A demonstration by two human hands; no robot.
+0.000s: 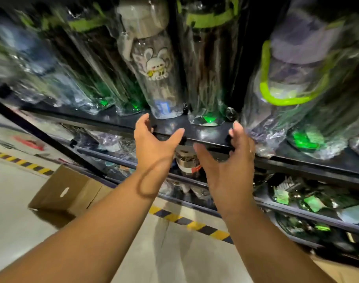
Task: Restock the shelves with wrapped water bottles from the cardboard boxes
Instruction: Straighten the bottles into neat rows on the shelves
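Note:
Several wrapped water bottles stand in a row on a dark shelf (205,132). One clear bottle with a rabbit picture (154,66) stands in the middle, and a bottle with a green strap (287,84) stands at the right. My left hand (152,144) and my right hand (229,160) are raised side by side just in front of the shelf's edge, palms facing each other. Both have relaxed fingers and hold nothing. The upper rows are blurred.
A cardboard box (66,190) lies on the floor at the lower left, beside a yellow-and-black floor stripe (195,221). Lower shelves (297,209) hold more wrapped goods. Another box corner (338,270) shows at the bottom right.

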